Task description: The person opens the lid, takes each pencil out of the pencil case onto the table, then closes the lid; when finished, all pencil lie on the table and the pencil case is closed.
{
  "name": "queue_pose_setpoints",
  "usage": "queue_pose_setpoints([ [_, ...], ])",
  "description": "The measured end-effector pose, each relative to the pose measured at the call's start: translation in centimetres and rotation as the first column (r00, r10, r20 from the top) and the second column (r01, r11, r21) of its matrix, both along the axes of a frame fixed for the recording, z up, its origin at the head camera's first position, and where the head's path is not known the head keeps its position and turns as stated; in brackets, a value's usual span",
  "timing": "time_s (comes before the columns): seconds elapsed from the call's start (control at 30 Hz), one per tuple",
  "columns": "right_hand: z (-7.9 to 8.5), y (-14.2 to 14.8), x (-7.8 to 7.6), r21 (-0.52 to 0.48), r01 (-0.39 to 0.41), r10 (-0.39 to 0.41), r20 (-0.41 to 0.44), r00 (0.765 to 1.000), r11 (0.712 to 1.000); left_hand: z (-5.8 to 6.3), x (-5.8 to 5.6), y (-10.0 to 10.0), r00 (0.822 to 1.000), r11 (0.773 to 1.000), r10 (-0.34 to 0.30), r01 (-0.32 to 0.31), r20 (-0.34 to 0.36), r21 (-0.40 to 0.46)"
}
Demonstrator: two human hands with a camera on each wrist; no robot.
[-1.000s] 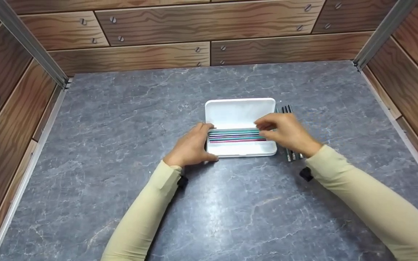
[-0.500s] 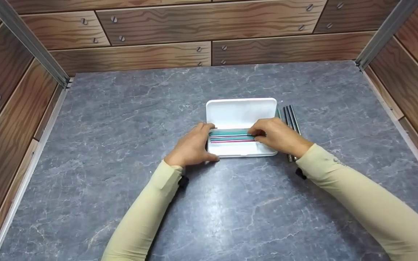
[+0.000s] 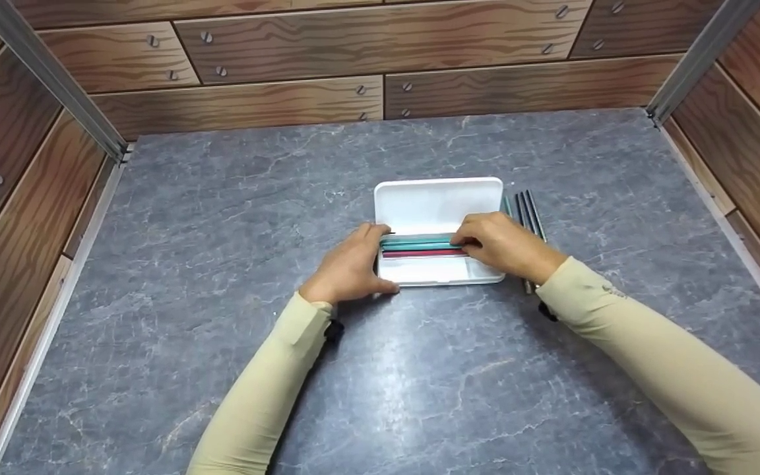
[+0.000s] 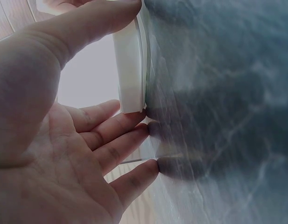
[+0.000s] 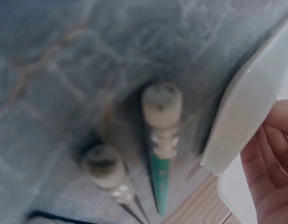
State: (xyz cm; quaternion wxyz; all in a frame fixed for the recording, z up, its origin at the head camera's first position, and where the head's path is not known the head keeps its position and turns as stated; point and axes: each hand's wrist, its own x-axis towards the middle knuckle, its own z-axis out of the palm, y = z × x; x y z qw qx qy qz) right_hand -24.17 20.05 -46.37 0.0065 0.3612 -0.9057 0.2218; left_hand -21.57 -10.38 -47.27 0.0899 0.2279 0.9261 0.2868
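Note:
A white pencil case (image 3: 423, 270) lies open on the table, its lid (image 3: 438, 201) tilted up at the back. Across it lie teal pencils (image 3: 413, 244), with red and dark ones (image 3: 419, 253) in front. The left hand (image 3: 351, 264) holds the case's left end, thumb at the front edge and fingers at the side and back; in the left wrist view some fingertips (image 4: 151, 168) touch the tabletop. Reaching into the right part of the case, the right hand (image 3: 502, 243) pinches the teal pencils; its fingertips are partly hidden.
Several dark pencils (image 3: 530, 214) and a teal pencil (image 3: 508, 206) lie on the table right of the case, partly under the right hand. Their eraser ends (image 5: 162, 105) show blurred in the right wrist view. Wood-patterned walls (image 3: 274, 105) enclose the grey marbled table (image 3: 235, 198).
The right hand has moved left and down onto the pencils in the case. The pencils, spread in a row before, are drawn closer together. The left hand stays put.

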Motion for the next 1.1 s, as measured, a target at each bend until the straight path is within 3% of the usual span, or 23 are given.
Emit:
queue_pose_setpoints([
  [0.47, -0.4, -0.2, 0.3, -0.054, 0.042, -0.042, 0.005, 0.999, 0.998, -0.1, 0.1, 0.0, 1.0, 1.0, 0.004, -0.004, 0.004, -0.006],
  [0.83, 0.8, 1.5, 0.9, -0.194, 0.07, -0.075, -0.017, 0.997, 0.979, 0.0, 0.0, 0.0, 1.0, 1.0, 0.007, -0.007, 0.006, -0.017],
  [0.97, 1.2, 3.1, 1.3, -0.238, 0.156, -0.156, 0.019, 0.988, 0.959, -0.1, 0.0, 0.0, 1.0, 1.0, 0.005, -0.005, 0.01, -0.017],
  [1.1, 1.5, 4.8, 1.8, -0.263, 0.278, -0.269, 0.07, 0.961, 0.924, -0.1, 0.1, 0.0, 1.0, 1.0, 0.002, -0.002, 0.015, -0.015],
])
